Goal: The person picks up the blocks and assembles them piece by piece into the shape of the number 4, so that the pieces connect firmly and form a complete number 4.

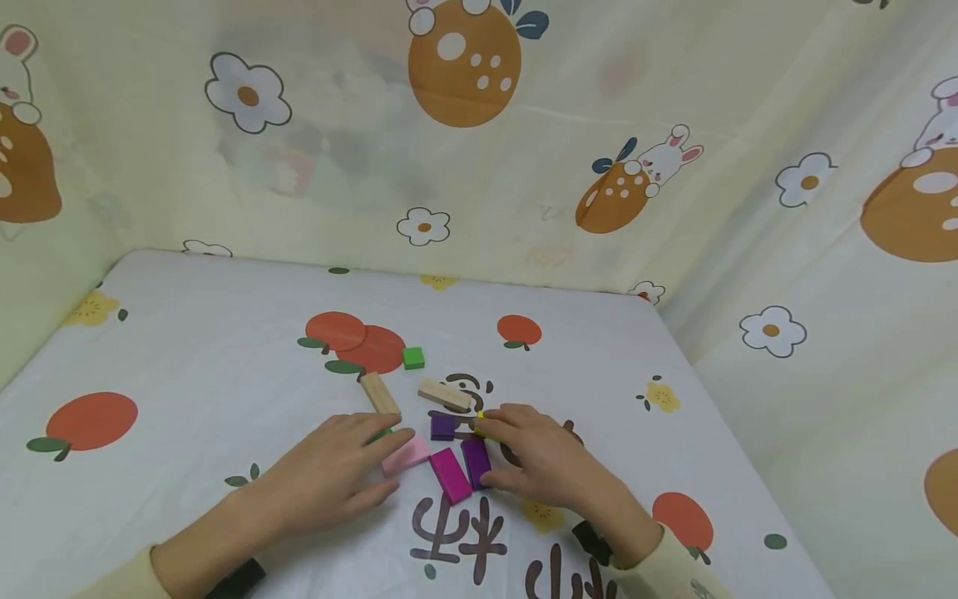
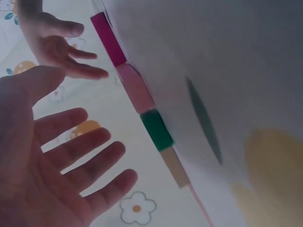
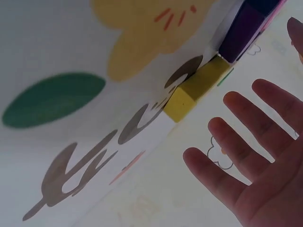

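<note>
Several coloured blocks lie flat on the white cloth between two hands. My left hand (image 1: pixel 329 466), fingers spread and holding nothing, hovers beside the pink block (image 1: pixel 407 457) and a green block (image 2: pixel 157 130) partly covered by it in the head view. Above the right end of the group is my right hand (image 1: pixel 535 453), also with straight fingers, beside the yellow block (image 3: pixel 196 90) and the tall purple block (image 1: pixel 476 462). A magenta block (image 1: pixel 451 476) lies between the hands, with a small purple block (image 1: pixel 442 428) behind it.
Behind these lie two plain wooden blocks, one on the left (image 1: pixel 380 393) and one on the right (image 1: pixel 445 394). A bright green block (image 1: pixel 414 358) sits farther back. Patterned curtains (image 1: pixel 344 166) rise along the table's far and side edges.
</note>
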A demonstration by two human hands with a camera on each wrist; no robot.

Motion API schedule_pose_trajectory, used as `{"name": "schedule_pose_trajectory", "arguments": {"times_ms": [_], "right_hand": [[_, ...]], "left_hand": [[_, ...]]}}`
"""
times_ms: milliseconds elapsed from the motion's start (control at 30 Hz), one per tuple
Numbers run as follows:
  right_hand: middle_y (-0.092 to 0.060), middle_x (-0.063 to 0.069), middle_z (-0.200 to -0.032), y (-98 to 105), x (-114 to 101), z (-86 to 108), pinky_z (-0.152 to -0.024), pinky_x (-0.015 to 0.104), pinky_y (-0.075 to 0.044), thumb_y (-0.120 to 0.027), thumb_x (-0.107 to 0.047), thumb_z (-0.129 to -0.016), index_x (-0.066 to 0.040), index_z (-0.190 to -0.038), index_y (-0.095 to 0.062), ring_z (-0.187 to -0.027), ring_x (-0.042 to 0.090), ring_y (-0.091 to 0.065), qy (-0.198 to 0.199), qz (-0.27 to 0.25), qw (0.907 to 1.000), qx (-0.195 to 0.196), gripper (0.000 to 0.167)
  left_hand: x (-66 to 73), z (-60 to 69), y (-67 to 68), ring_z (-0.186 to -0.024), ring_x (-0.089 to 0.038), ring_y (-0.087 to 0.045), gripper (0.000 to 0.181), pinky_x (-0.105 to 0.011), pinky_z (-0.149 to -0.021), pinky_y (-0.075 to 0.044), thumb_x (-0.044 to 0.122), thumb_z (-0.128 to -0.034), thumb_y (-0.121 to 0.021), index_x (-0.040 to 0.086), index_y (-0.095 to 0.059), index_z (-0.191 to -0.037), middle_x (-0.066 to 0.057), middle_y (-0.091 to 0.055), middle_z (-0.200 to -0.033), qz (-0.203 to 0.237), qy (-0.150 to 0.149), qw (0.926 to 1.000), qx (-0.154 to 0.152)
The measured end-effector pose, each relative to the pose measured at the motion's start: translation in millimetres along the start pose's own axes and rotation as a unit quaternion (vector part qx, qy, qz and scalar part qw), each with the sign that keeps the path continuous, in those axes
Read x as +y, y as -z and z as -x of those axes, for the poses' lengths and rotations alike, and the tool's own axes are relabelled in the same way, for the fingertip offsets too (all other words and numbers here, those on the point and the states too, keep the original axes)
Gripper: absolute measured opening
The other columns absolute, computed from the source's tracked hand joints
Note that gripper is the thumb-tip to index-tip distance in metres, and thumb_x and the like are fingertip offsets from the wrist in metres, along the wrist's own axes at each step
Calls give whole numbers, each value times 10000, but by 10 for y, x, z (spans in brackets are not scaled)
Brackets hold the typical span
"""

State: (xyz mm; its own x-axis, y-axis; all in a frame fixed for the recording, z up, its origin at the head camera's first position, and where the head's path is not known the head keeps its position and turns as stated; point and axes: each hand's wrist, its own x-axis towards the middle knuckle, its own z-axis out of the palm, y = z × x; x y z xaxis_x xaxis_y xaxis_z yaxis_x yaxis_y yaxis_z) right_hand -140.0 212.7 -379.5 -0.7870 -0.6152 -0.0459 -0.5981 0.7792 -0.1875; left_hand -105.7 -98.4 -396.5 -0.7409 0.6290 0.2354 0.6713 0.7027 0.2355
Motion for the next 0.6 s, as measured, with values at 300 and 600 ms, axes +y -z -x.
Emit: {"name": "schedule_pose_trajectory", "arguments": {"times_ms": [300,600], "right_hand": [[-620,1,-1466,-38,-92,-19,-1162,526,-430,-795,-451,-881,-196,-1437,-620,-1453,303,-469,92,203,9987,-469,635],[-623,-8,-1461,-81,-139,2,-1184,507,-404,-804,-367,-891,-175,-1411,-643,-1447,293,-474,290,426,9973,-525,578]], "left_hand": [[152,-91,-110,-1366,-264,-560,559,-494,-1114,-474,421,-972,-670,179,-574,-1467,-56,-603,-1473,-114,-373,9983,-436],[262,-109,-204,-1390,-252,-523,584,-510,-1138,-450,472,-963,-670,214,-568,-1477,-38,-566,-1505,-444,-661,9916,-1022]]}}
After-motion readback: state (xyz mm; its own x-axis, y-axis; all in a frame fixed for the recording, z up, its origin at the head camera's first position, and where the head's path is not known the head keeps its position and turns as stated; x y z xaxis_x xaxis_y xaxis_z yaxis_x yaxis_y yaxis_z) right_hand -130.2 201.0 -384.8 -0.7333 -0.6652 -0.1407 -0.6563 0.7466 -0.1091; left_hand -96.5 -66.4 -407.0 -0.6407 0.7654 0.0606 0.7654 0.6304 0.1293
